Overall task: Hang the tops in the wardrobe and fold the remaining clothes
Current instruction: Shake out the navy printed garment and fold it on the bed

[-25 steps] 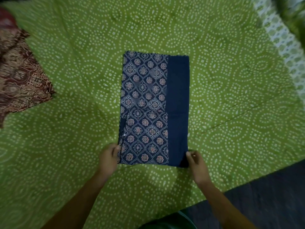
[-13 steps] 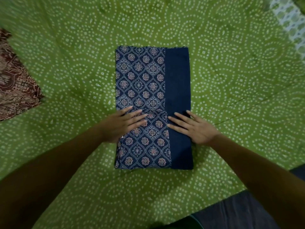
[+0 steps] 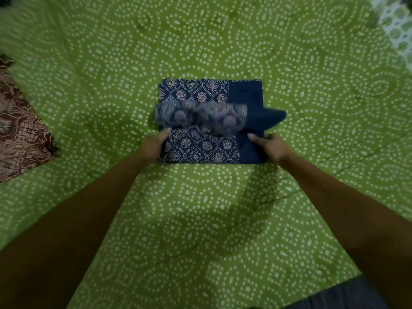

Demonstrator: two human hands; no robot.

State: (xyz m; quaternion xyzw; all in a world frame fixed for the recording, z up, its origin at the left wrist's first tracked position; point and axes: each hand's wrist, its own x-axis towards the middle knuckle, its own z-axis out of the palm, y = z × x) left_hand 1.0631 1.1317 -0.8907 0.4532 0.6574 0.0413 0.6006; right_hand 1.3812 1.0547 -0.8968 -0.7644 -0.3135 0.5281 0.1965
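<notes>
A navy garment [image 3: 200,148] with a pale floral print and a plain navy band along its right side lies folded on the green bedsheet [image 3: 200,219]. My left hand [image 3: 152,147] grips its left edge and my right hand [image 3: 273,147] grips the plain navy right edge. A motion-blurred flap of the same cloth [image 3: 200,117] is doubled over across the middle, just beyond my fingers. The far end of the garment lies flat.
A maroon and tan patterned cloth [image 3: 20,139] lies at the left edge of the bed. A white and green printed fabric [image 3: 396,30] shows at the top right. Dark floor [image 3: 347,295] borders the bed's near right corner.
My hands were pressing flat on the garment's middle; now they grip its sides, and the near half has been folded up, making the garment about half as long.
</notes>
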